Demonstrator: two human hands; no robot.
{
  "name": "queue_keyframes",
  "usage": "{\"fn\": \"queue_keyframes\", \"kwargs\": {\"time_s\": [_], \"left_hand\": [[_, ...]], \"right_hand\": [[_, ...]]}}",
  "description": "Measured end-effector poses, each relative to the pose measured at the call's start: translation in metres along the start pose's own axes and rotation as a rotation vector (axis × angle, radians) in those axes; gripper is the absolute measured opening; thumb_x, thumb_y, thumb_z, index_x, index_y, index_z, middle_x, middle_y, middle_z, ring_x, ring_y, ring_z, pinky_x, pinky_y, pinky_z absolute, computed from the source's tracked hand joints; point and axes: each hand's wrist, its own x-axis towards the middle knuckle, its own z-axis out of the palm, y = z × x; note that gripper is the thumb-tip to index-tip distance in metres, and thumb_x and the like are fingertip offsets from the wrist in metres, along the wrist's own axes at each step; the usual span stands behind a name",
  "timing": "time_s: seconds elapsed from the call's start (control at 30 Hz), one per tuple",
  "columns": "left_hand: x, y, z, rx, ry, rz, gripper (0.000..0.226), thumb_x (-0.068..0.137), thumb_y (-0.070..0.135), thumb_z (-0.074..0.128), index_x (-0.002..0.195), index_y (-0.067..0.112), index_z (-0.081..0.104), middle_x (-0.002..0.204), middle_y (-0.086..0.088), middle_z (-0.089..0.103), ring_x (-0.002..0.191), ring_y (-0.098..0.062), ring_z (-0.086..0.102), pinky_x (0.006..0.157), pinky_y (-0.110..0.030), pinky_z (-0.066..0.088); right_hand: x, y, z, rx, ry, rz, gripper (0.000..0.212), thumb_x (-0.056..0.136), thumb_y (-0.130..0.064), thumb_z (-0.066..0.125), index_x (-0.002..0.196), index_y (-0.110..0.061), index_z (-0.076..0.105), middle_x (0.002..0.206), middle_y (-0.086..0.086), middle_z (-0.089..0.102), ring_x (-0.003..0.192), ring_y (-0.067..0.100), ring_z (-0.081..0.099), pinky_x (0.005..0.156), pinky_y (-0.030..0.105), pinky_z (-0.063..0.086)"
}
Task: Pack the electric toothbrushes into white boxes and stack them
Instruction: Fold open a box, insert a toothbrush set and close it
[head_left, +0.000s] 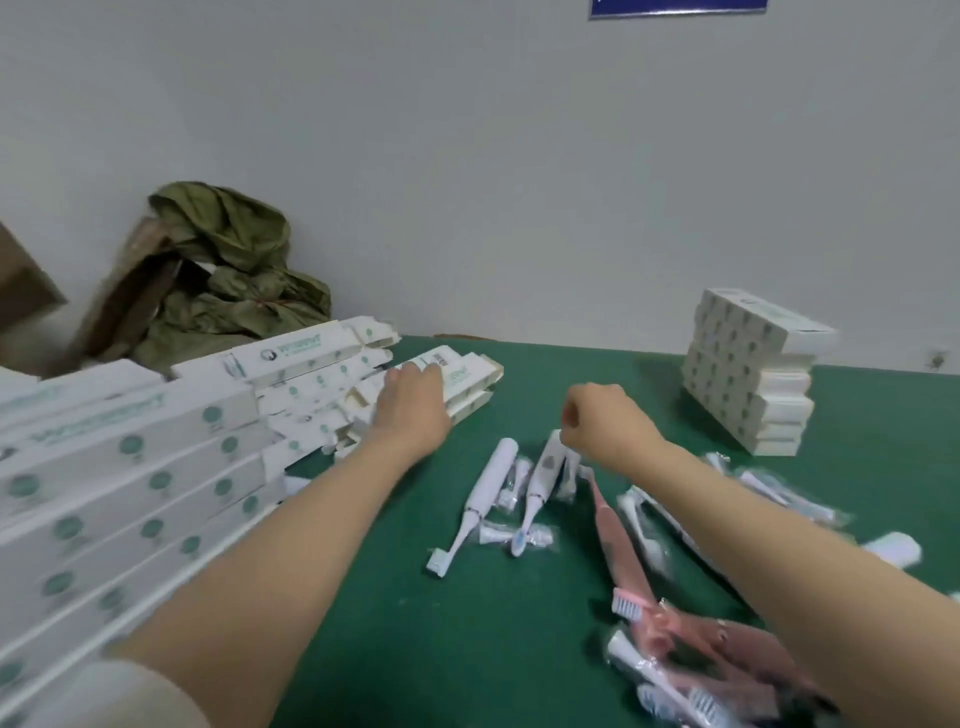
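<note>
Empty boxes (156, 467): I note a loose heap along the left edge of the table (363, 623), flaps open, long axes running towards the far middle.
Left hand (410, 402): laid on the top box (460, 371) at the heap's far right end. My fingers lie over its top face; I cannot tell whether they grip it.
Second white toothbrush (485, 496): flat on the table, head towards me, untouched.
White toothbrush (540, 483): just right of the second one and roughly parallel to it, butt end away from me and head near.
Right hand (608, 415): fingers curled, pinching the butt end of the white toothbrush.
Key relation: the top box lies left of the white toothbrush and close by, with its open end facing right. In my judgement the toothbrush needs a short swing to line up.
Pink toothbrush (618, 540): beside my right forearm, partly under it.
Packed stack (753, 374): near the far right corner, well apart from both hands.
Obscured: the boxes near the left edge are blurred, and the bagged items at the lower right are indistinct.
</note>
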Motion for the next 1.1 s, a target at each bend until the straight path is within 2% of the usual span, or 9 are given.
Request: {"fn": "queue_keyframes", "kwargs": {"time_s": [0.2,0.43,0.5,0.63,0.73,0.8,0.9,1.0,1.1], "left_hand": [[-0.023,-0.065,-0.001,0.008,-0.072,-0.243,0.05,0.084,0.041,0.065,0.119,0.01,0.047,0.121,-0.011,0.054,0.11,-0.031,0.049,0.082,-0.038,0.043],[-0.045,-0.024,-0.033,-0.59,0.34,0.053,0.047,0.074,0.015,0.075,0.114,0.017,0.051,0.108,0.002,0.047,0.104,-0.017,0.044,0.07,-0.017,0.026],[-0.058,-0.015,-0.053,-0.652,0.376,0.154,0.054,0.071,0.015,0.078,0.115,0.024,0.047,0.105,0.011,0.047,0.097,-0.009,0.044,0.068,-0.018,0.03],[-0.083,-0.002,-0.096,-0.762,0.282,0.36,0.057,0.064,0.023,0.085,0.098,0.044,0.044,0.098,0.03,0.055,0.095,0.006,0.052,0.069,-0.01,0.042],[-0.09,0.008,-0.12,-0.876,0.27,0.471,0.053,0.062,0.025,0.087,0.098,0.046,0.054,0.103,0.023,0.059,0.101,0.005,0.057,0.083,-0.007,0.043],[-0.09,0.018,-0.13,-0.971,0.303,0.506,0.048,0.059,0.03,0.085,0.097,0.043,0.057,0.104,0.013,0.059,0.102,-0.003,0.059,0.089,-0.012,0.044],[-0.09,0.033,-0.131,-1.008,0.349,0.508,0.035,0.062,0.029,0.078,0.091,0.038,0.06,0.1,0.009,0.054,0.091,-0.002,0.058,0.084,-0.015,0.044],[-0.09,0.04,-0.124,-0.893,0.379,0.497,0.023,0.069,0.026,0.071,0.089,0.033,0.062,0.1,0.015,0.048,0.091,-0.005,0.056,0.084,-0.015,0.043],[-0.091,0.043,-0.122,-0.826,0.395,0.508,0.022,0.07,0.025,0.067,0.092,0.023,0.065,0.099,0.014,0.048,0.09,-0.001,0.054,0.08,-0.008,0.039]], "right_hand": [[-0.021,-0.032,0.033,0.066,-0.094,0.0,0.019,0.085,-0.006,0.049,0.094,-0.006,0.066,0.098,0.012,0.067,0.088,0.029,0.063,0.077,0.035,0.054],[-0.034,-0.033,0.0,0.475,0.176,0.042,0.016,0.082,-0.006,0.057,0.094,-0.015,0.065,0.1,0.002,0.069,0.078,0.007,0.055,0.057,0.005,0.036],[-0.044,-0.04,-0.01,0.563,0.263,-0.053,0.036,0.08,-0.007,0.064,0.114,-0.017,0.058,0.115,-0.001,0.063,0.093,0.004,0.054,0.074,0.004,0.036],[-0.06,-0.06,-0.021,0.561,0.391,-0.226,0.077,0.081,-0.015,0.07,0.145,-0.027,0.029,0.134,-0.004,0.042,0.119,0.011,0.042,0.1,0.026,0.036],[-0.067,-0.072,-0.025,0.678,0.381,-0.294,0.06,0.084,-0.022,0.069,0.137,-0.032,0.041,0.122,-0.009,0.054,0.099,0.0,0.054,0.085,0.018,0.048],[-0.069,-0.078,-0.025,0.784,0.333,-0.35,0.036,0.087,-0.019,0.066,0.113,-0.041,0.053,0.104,-0.02,0.061,0.089,-0.01,0.058,0.074,0.009,0.049],[-0.072,-0.085,-0.032,0.935,0.329,-0.356,0.038,0.091,-0.005,0.052,0.093,-0.043,0.055,0.084,-0.029,0.063,0.085,-0.011,0.061,0.076,0.011,0.05],[-0.073,-0.085,-0.04,1.177,0.293,-0.32,0.036,0.093,-0.006,0.04,0.108,-0.026,0.065,0.101,-0.013,0.07,0.098,0.007,0.065,0.088,0.031,0.053],[-0.078,-0.085,-0.046,1.29,0.2,-0.313,0.036,0.1,-0.025,0.033,0.104,-0.028,0.069,0.103,-0.005,0.072,0.099,0.009,0.066,0.081,0.022,0.054]]}}
